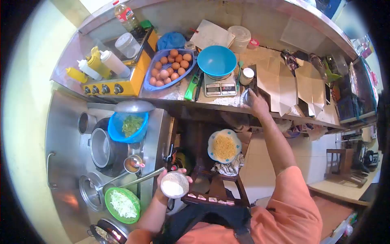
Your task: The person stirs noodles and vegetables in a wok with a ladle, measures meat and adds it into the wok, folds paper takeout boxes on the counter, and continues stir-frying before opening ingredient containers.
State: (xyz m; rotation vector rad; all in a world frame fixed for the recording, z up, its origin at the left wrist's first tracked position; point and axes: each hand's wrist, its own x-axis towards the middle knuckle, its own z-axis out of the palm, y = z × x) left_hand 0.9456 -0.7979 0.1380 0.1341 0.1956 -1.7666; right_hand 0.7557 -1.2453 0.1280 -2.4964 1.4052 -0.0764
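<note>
My left hand (165,182) is wrapped round a small round bowl (183,177) with white contents, held low in front of my body. My right hand (258,103) reaches to the counter's front edge, its fingers closed about a small bluish-white thing (245,97) that I cannot make out. Just beyond those fingers stands a small white-topped jar (247,74). To its left a kitchen scale (220,86) carries a blue bowl (217,61). Below the counter, between my arms, sits a plate (211,151) of yellowish crumbly food (224,147).
A purple basket (148,81) of eggs stands beside the yellow stove (109,88) with squeeze bottles. Steel pots (101,147), a blue basin (115,128) of greens and a green basket (137,200) of shredded vegetable crowd the left worktop. Folded cardboard boxes (280,83) lie right of my right hand.
</note>
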